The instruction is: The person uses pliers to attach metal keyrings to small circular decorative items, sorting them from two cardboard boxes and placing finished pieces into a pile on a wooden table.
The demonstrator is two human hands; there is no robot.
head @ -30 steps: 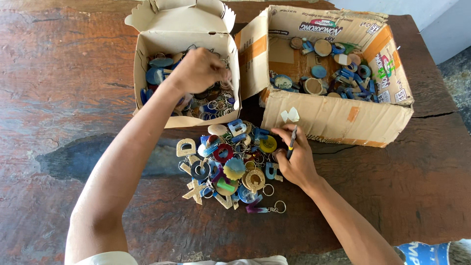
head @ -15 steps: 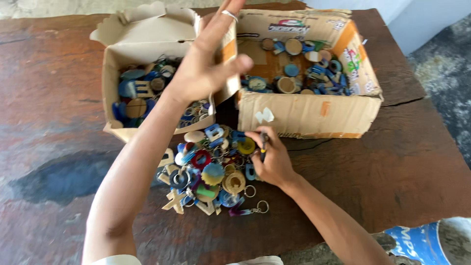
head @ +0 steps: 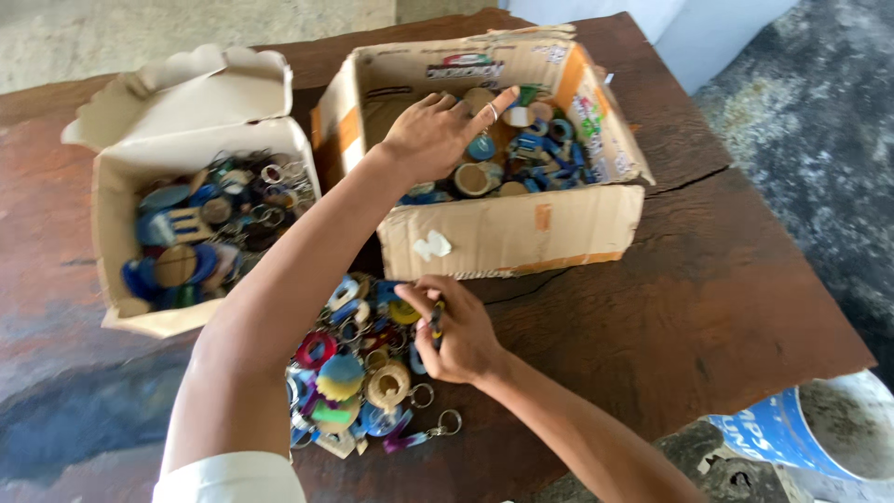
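**Left hand crossed to the brown carton while the right stayed on the keychain pile**

Since half a second earlier, the left hand [head: 436, 135] had dropped from its raised position near the white box and reached over the near wall of the brown cardboard carton [head: 521, 228], fingers spread and loose, holding nothing that could be seen.

Nearest the front edge of the wooden table [head: 726, 279], the right hand [head: 456, 335] rested on the heap of keychains [head: 358, 373], fingers pinched around a small dark pen-like object [head: 436, 321]. Toward the back left corner stood the open white box [head: 200, 140], part filled with more keychains. A blue-and-white bucket [head: 810, 433] sat below the table's right edge.

Judged from this, sorting was under way; the next move would call for the left fingers to close on one piece among the carton's discs and rings [head: 521, 154].
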